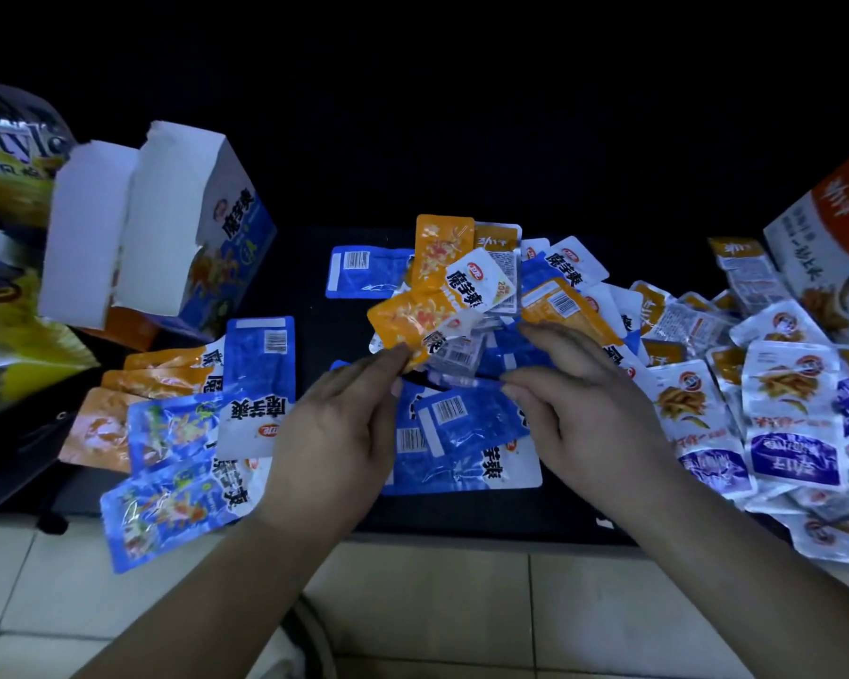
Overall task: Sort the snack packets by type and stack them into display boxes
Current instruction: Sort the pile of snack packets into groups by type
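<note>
Your counter (314,267) carries the blue box (167,223) at the left, flaps open for loading, and a mixed heap (491,286) of packets in the middle. Your left hand (334,433) pinches an orange packet (408,321) at the heap's near edge, fingers (388,360) closed on its corner to pull it free. Your right hand (589,414) rests with loose, empty fingers on the blue packets (461,423), probably steadying them.
</note>
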A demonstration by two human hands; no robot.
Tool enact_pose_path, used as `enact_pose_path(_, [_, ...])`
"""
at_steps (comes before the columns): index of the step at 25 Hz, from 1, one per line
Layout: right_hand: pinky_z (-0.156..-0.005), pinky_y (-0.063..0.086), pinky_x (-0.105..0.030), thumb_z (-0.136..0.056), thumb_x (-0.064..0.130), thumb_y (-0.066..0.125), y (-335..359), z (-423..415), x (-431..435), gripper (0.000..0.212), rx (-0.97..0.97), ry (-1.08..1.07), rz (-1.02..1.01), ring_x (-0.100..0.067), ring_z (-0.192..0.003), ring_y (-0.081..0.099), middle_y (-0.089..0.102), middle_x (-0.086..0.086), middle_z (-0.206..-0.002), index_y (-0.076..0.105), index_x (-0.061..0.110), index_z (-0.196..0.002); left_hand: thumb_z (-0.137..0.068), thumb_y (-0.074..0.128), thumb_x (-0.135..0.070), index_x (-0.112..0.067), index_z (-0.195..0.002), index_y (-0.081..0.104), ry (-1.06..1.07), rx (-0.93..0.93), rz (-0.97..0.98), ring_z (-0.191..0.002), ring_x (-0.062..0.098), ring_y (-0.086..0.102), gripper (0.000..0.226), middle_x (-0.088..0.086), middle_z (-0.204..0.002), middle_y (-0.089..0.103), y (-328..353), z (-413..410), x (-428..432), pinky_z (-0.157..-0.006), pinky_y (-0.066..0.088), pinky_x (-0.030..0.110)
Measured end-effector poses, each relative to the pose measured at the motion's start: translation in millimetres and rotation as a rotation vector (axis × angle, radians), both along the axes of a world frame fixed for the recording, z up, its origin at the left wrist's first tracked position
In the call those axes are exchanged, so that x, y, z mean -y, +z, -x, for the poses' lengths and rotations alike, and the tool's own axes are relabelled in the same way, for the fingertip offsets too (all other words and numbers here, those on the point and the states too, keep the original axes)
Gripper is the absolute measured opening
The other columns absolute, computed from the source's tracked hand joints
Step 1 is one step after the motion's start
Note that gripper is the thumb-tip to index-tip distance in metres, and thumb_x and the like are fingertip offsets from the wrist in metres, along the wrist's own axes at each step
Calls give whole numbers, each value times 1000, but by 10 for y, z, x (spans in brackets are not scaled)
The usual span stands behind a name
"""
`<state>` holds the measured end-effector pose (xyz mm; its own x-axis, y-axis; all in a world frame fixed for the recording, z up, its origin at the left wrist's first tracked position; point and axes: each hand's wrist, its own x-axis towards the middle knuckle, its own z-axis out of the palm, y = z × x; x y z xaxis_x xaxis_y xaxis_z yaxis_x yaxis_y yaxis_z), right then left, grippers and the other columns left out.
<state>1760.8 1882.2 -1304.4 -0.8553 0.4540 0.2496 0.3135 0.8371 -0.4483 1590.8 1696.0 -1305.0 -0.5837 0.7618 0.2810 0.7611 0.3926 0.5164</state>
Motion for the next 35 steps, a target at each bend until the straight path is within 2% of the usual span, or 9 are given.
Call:
enact_pose_path(4, [-92, 48, -36, -103, 34, 57, 84, 2, 140, 26, -20, 60, 21, -28, -135, 48, 52, -6, -146, 73, 17, -91, -101, 55, -26, -19, -138, 66, -230, 225, -35, -126, 13, 58, 39, -6, -136, 65, -13, 28, 65, -104, 49, 36])
enact_pose_path(8, [-94, 49, -27, -95, 39, 66, 49, 33, 231, 22, -68, -7, 300, -14, -140, 41, 41, -2, -154, 63, 17, -98, -94, 72, -23, -26, -134, 68, -298, 175, 39, -114, 13, 63, 41, -11, -125, 68, -113, -76, 48, -94, 54, 38])
enact_pose_path(10, [-100, 45, -27, -92, 43, 70, 60, 50, 187, 31, -23, 0, 263, -10, -140, 43, 47, 4, -151, 64, 21, -113, -91, 72, -19, -28, -131, 69, -320, 113, 69, -114, 17, 62, 41, -10, -125, 68, -170, -34, 39, -93, 52, 42])
enact_pose_path(15, [-112, 39, -29, -77, 53, 74, -15, -138, 268, 46, 284, 195, 250, -7, -143, 39, 50, 15, -150, 69, 38, -120, -90, 64, -56, -39, -128, 70, -401, 195, 152, -151, 24, 35, 42, -6, -155, 49, -195, -44, 191, -120, 33, 53])
enact_pose_path(19, [-90, 50, -33, -68, 49, 87, -129, -197, 318, 56, 264, 146, 156, -15, -121, 52, 56, 15, -123, 66, 32, -117, -69, 58, -75, -38, -133, 60, -243, 131, 437, -153, 36, 30, 74, 5, -158, 44, -113, 184, 57, -118, 32, 59])
enact_pose_path(22, [-83, 52, -34, -68, 48, 88, -144, -208, 331, 66, 277, 140, 147, -17, -113, 51, 52, 11, -114, 65, 29, -126, -57, 67, -83, -35, -129, 58, -253, 21, 523, -125, 26, 50, 87, -8, -131, 55, -32, 286, -20, -108, 39, 49])
enact_pose_path(27, [-100, 46, -42, -70, 60, 81, -160, -183, 267, 56, 360, 136, 152, -20, -148, 29, 32, 7, -162, 61, 37, -116, -51, 85, -75, -39, -145, 40, -258, 127, 721, -126, 18, 45, 110, -11, -138, 46, 167, 299, -285, -107, 37, 45])
enact_pose_path(32, [-106, 47, -47, -70, 62, 81, -207, -212, 289, 57, 341, 106, 112, -21, -148, 34, 40, 8, -160, 58, 37, -115, -69, 87, -60, -46, -142, 44, -277, 616, 650, -115, 4, 55, 86, -17, -129, 49, 295, 238, -350, -97, 48, 25])
enact_pose_path(35, [-105, 47, -45, -73, 57, 82, -187, -224, 330, 63, 297, 98, 127, -19, -143, 39, 46, 12, -152, 52, 40, -126, -81, 86, -34, -40, -152, 38, -273, 654, 615, -117, 3, 53, 86, -20, -128, 48, 201, 173, -264, -96, 46, 21])
